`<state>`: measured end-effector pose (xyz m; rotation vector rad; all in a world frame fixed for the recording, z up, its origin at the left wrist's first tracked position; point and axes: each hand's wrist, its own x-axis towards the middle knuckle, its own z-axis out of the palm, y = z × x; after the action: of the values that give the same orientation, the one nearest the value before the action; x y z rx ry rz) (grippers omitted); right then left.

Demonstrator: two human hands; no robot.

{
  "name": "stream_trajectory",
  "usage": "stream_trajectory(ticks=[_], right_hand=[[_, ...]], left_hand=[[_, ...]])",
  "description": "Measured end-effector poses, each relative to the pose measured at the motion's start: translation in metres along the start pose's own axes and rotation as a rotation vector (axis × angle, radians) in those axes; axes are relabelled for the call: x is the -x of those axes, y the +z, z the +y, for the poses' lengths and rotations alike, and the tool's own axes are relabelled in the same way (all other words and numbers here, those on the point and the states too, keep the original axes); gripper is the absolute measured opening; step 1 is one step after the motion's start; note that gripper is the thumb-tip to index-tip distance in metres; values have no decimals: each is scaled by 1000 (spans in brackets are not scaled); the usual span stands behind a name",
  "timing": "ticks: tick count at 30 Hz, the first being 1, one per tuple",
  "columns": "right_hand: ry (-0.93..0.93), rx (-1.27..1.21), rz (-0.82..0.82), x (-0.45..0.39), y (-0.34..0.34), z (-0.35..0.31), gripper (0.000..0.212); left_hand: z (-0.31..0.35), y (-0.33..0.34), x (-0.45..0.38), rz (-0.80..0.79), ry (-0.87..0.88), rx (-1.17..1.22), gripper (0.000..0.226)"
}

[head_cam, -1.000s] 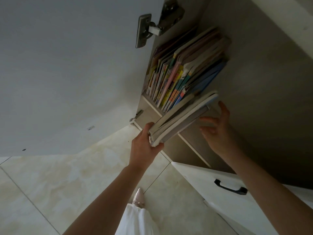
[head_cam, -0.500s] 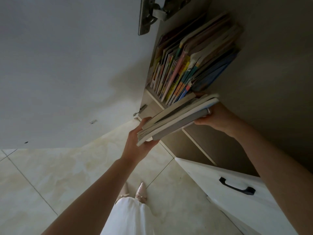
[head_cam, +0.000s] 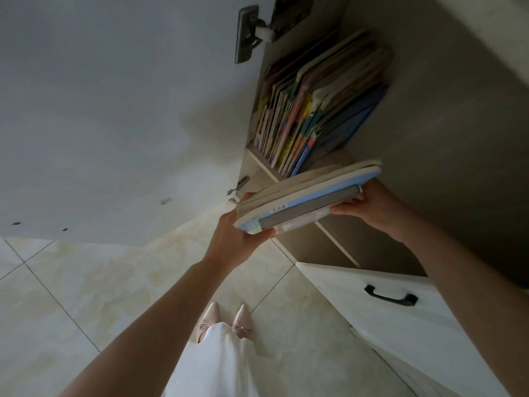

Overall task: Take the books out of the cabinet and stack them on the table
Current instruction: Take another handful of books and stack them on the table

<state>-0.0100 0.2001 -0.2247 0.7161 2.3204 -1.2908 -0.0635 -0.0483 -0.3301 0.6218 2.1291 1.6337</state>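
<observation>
A small bundle of books [head_cam: 309, 200], light blue and grey on the underside, is held flat in the air in front of the open cabinet [head_cam: 446, 138]. My left hand [head_cam: 234, 239] grips its near left end. My right hand [head_cam: 375, 207] grips its far right end from below. Several colourful books [head_cam: 312, 110] still stand leaning in a row on the cabinet shelf [head_cam: 263, 164], just above and behind the held bundle. No table is in view.
The open white cabinet door [head_cam: 100, 110] with its metal hinge [head_cam: 249, 32] fills the left. A white drawer front with a black handle [head_cam: 390, 296] juts out at lower right. Beige floor tiles [head_cam: 86, 296] and my shoes [head_cam: 226, 319] lie below.
My right hand went from open beside the bundle to gripping its far end. The bundle has come out of the cabinet and tilted flatter, showing its underside.
</observation>
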Motion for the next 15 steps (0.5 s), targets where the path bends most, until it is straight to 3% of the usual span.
stream_trajectory(ticks=[3,8,12,15], right_hand=[[8,-98,8,35,-1,-14,43],[-38,-245,-65,99,3,-46,46],[-75,-305,-160,155,11,-84,43],[-83,-339,-218,184,23,-112,44]], left_hand=[[32,-21,16,-66,-49,34,61],[110,-62,63,-40,-170,153,57],[160,-93,106,47,-334,337,64],[189,-110,137,135,-434,408,55]])
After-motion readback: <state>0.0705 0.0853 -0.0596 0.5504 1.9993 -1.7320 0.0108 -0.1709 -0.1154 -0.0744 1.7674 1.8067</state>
